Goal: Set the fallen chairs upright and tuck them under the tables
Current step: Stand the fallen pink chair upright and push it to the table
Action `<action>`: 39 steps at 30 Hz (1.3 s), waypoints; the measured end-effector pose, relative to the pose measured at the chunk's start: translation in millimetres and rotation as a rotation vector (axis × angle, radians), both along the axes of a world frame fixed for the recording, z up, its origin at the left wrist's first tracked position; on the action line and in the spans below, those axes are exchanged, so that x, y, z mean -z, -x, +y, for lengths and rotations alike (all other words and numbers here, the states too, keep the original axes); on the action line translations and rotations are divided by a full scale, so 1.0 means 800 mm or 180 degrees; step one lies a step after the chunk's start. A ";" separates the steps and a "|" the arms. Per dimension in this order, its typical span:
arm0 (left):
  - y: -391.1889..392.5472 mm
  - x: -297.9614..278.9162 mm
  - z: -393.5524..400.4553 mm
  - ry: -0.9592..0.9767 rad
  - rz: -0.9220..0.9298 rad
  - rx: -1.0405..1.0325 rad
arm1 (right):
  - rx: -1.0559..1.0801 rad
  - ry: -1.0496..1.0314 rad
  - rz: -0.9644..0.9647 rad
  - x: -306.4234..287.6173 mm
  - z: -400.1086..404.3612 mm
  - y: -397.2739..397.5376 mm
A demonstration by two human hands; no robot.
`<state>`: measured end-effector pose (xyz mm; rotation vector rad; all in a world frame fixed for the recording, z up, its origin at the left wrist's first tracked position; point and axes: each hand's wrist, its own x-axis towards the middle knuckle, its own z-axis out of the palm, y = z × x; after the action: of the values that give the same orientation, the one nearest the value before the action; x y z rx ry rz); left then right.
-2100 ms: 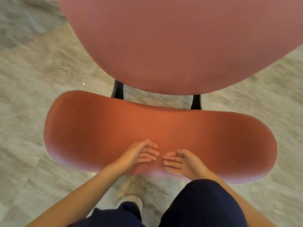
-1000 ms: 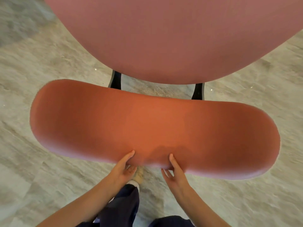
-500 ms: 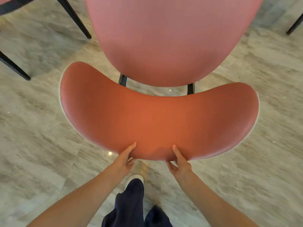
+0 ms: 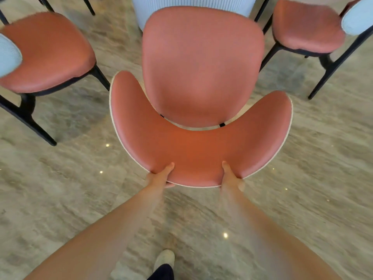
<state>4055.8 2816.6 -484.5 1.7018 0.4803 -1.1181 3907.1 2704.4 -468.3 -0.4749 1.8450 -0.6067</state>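
Note:
A pink-red chair (image 4: 201,63) stands upright in front of me, seat pointing away, its curved backrest (image 4: 199,152) nearest me. My left hand (image 4: 160,176) grips the backrest's top edge left of centre, thumb on the inner face. My right hand (image 4: 231,177) grips the same edge right of centre. Beyond the seat's front stands the pale ribbed base of a table (image 4: 191,7), cut off by the frame's top. The chair's legs are hidden under the seat.
Another upright pink chair (image 4: 46,51) with black legs stands at the left, and a third (image 4: 306,27) at the upper right. Grey marble floor (image 4: 70,188) lies all around. My shoe (image 4: 164,258) shows at the bottom.
The chair has moved away from me toward the table base, my arms stretching out. Both hands keep their grip on the backrest edge. The neighbouring chairs and the table base have come into view.

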 end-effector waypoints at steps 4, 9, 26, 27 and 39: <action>-0.042 -0.057 -0.059 -0.0409 -0.0775 0.0364 | 0.0291 0.0275 0.0107 -0.060 -0.066 -0.049; -0.082 -0.119 -0.138 -0.0072 -0.0282 -0.0383 | 0.0315 0.0611 -0.0162 -0.098 -0.116 -0.094; -0.132 -0.184 -0.226 -0.0569 -0.0076 -0.0321 | 0.0604 0.0664 0.0093 -0.136 -0.193 -0.155; -0.136 -0.188 -0.231 -0.0565 -0.0100 -0.0302 | 0.0594 0.0662 0.0073 -0.138 -0.199 -0.159; -0.192 -0.234 -0.319 -0.0724 -0.0148 -0.0017 | 0.0402 0.0455 0.0030 -0.176 -0.290 -0.208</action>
<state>4209.6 2561.6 -297.4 1.9177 0.6008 -1.0493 4073.6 2472.2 -327.8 -0.4582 1.8581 -0.8271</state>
